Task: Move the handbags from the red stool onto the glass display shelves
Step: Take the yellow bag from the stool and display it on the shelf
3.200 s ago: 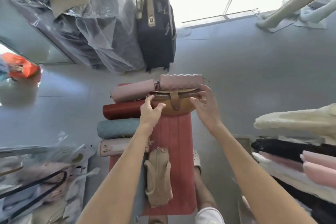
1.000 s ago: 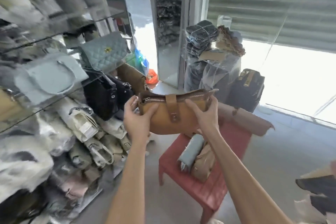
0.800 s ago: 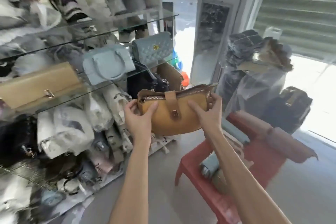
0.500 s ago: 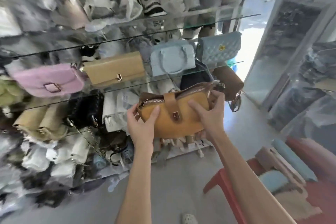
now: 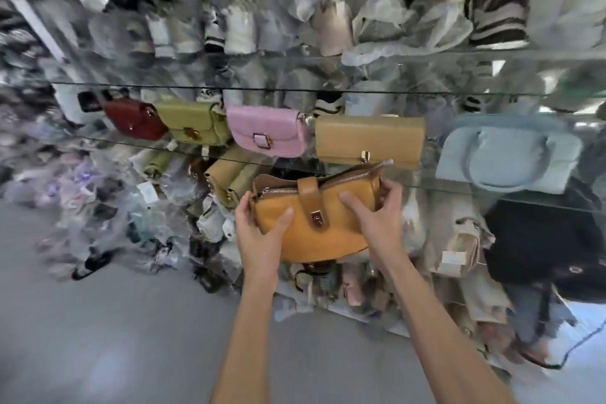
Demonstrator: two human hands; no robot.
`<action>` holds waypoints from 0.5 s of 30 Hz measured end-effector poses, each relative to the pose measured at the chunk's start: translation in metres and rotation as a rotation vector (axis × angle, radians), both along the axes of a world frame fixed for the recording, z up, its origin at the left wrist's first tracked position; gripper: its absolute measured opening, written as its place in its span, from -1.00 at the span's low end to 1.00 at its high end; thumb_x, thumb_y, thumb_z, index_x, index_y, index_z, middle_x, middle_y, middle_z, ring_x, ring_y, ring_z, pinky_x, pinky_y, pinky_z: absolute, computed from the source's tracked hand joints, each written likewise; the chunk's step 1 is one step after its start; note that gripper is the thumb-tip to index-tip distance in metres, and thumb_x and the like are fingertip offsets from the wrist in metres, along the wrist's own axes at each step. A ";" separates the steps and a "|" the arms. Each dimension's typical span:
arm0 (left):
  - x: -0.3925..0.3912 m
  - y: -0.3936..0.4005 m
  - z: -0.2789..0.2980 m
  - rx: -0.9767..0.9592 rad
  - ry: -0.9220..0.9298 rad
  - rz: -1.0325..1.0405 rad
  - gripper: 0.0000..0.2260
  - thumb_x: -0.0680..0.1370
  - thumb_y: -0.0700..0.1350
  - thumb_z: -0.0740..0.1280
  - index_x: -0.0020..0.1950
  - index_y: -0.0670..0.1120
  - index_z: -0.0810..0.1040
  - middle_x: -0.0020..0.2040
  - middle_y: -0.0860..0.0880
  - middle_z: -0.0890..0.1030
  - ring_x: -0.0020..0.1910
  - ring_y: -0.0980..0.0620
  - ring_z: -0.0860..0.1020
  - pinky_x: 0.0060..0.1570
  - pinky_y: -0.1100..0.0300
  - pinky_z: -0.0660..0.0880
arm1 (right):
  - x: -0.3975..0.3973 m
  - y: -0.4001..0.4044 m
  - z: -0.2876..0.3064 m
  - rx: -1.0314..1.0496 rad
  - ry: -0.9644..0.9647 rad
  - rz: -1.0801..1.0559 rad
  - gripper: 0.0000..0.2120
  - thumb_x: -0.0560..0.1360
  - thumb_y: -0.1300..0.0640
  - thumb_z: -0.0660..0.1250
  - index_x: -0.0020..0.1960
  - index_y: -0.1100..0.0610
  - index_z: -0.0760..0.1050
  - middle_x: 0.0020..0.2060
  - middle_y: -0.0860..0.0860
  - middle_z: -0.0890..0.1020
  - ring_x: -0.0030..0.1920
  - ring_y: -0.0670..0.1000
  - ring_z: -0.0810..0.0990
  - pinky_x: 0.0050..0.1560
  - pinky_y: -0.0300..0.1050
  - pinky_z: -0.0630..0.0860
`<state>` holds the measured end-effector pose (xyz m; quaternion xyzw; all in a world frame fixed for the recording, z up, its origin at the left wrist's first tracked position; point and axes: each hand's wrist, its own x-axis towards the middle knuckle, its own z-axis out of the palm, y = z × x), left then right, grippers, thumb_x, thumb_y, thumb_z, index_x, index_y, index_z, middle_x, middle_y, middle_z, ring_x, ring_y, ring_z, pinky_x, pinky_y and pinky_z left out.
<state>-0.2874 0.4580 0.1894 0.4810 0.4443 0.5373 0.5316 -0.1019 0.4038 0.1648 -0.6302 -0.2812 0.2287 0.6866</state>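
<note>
Both hands on the mustard-tan leather half-moon handbag [image 5: 323, 226], held in the air in front of the glass display shelves [image 5: 426, 93], not resting on any of them. Left hand [image 5: 259, 236] clasps the bag's left end, thumb across the front panel, fingers behind. Right hand [image 5: 380, 216] clasps the right end, thumb on the front near the vertical strap with the gold clasp [image 5: 316, 217], fingers curled over the top edge by the zipper. Zipper runs along the top, bag roughly upright, tilted up toward the right. Bag sits just below the front edge of the shelf that carries a row of bags: dark red glossy bag [image 5: 134, 118], olive-green flap bag [image 5: 193, 123], pink flap bag with a buckle [image 5: 267, 129], tan rectangular clutch with a gold clasp [image 5: 369, 139], pale blue top-handle bag [image 5: 505, 154]. The held bag overlaps the lower edge of the tan clutch in view; can't tell if they touch. Gap on the shelf between the tan clutch and the pale blue bag. Below that shelf: black bag [image 5: 537, 239] at right, beige and plastic-wrapped bags packed around it. Upper shelves hold plastic-wrapped items, heavily motion-blurred, no detail readable. Grey floor [image 5: 114, 321] below. Red stool is out of frame.
</note>
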 end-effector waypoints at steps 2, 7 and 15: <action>-0.016 0.014 0.000 0.004 0.011 0.047 -0.21 0.42 -0.13 0.64 0.56 0.13 0.35 0.41 0.13 0.49 0.40 0.09 0.51 0.40 -0.12 0.52 | -0.011 0.026 0.002 -0.005 0.005 0.069 -0.25 0.40 -0.05 0.68 0.38 -0.04 0.28 0.22 -0.06 0.48 0.25 0.00 0.53 0.21 -0.02 0.55; -0.062 0.046 0.006 0.010 0.011 0.171 -0.19 0.45 -0.19 0.61 0.60 0.13 0.31 0.42 0.12 0.50 0.35 0.18 0.52 0.40 -0.07 0.52 | -0.054 0.090 0.008 0.013 0.060 0.213 -0.34 0.46 0.12 0.64 0.37 -0.02 0.29 0.17 -0.16 0.49 0.16 -0.20 0.52 -0.09 -0.46 0.48; -0.165 0.137 0.001 0.032 0.004 0.374 -0.23 0.44 -0.21 0.62 0.53 0.16 0.34 0.44 0.04 0.53 0.35 0.08 0.57 0.35 -0.06 0.56 | -0.160 0.209 0.008 0.018 0.071 0.429 -0.30 0.45 0.05 0.65 0.40 -0.12 0.29 0.26 -0.14 0.49 0.26 -0.10 0.54 0.28 -0.04 0.53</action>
